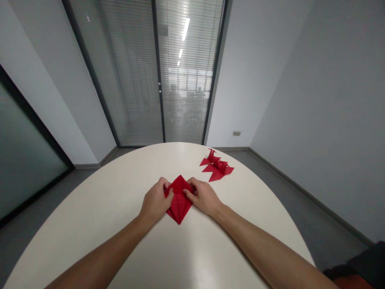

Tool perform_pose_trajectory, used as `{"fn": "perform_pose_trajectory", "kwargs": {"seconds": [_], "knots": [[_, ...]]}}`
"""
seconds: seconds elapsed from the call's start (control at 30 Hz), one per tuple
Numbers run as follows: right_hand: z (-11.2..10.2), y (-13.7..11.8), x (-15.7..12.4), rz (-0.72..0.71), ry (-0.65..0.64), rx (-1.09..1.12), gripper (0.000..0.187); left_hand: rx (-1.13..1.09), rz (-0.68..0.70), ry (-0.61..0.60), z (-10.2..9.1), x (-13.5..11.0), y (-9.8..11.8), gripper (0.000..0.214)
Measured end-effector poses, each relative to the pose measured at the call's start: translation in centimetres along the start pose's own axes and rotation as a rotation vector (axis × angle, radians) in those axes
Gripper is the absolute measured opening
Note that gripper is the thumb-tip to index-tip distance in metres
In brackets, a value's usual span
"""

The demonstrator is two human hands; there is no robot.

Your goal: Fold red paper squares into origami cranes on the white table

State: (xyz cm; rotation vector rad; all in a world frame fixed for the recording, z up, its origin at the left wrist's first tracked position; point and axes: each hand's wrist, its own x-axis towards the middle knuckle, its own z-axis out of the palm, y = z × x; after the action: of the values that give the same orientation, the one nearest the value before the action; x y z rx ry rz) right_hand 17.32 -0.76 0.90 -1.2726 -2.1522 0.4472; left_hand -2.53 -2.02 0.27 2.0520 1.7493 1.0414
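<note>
A red folded paper (179, 199), diamond-shaped with creases, lies on the white round table (120, 208) in front of me. My left hand (155, 200) pinches its left edge with curled fingers. My right hand (203, 196) pinches the right edge, thumb pressed on the top of the paper. Both hands rest on the table, close together, with the paper between them.
Finished red paper cranes (216, 165) sit in a small cluster on the table beyond my right hand. Glass doors with blinds (156, 72) stand behind the table. Grey walls close in on the right, and grey floor surrounds the table.
</note>
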Motion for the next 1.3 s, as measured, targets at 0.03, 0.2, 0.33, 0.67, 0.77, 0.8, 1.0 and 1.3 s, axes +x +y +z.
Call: {"fn": "perform_pose_trajectory", "kwargs": {"seconds": [0.03, 0.2, 0.33, 0.67, 0.77, 0.8, 1.0, 1.3], "knots": [[0.0, 0.0, 0.0, -0.001, 0.004, 0.008, 0.005, -0.008, 0.004, 0.005, 0.0, 0.0, 0.1, 0.012], [0.1, 0.1, 0.0, 0.025, 0.019, 0.060, 0.020, -0.192, 0.039, -0.022, -0.2, -0.1, 0.1, 0.021], [0.0, 0.3, 0.1, 0.042, 0.025, 0.094, 0.033, -0.379, 0.003, -0.067, -0.5, 0.0, -0.2, 0.029], [0.0, 0.7, 0.2, 0.070, 0.083, 0.157, 0.034, -0.602, 0.016, -0.109, 0.0, 0.4, -1.4, 0.013], [0.2, 0.9, 0.3, 0.087, 0.112, 0.171, 0.031, -0.649, 0.028, -0.129, 0.0, 0.3, -1.6, 0.016], [0.2, 1.0, 0.3, 0.092, 0.119, 0.175, 0.031, -0.655, 0.024, -0.133, 0.0, 0.3, -1.6, 0.017], [0.4, 1.3, 0.4, 0.094, 0.126, 0.210, 0.031, -0.619, 0.032, -0.155, 0.3, 0.4, -1.6, 0.028], [0.1, 0.8, 0.2, 0.033, 0.064, 0.230, 0.034, -0.387, 0.117, -0.171, 0.5, 0.3, -1.5, 0.029]]}}
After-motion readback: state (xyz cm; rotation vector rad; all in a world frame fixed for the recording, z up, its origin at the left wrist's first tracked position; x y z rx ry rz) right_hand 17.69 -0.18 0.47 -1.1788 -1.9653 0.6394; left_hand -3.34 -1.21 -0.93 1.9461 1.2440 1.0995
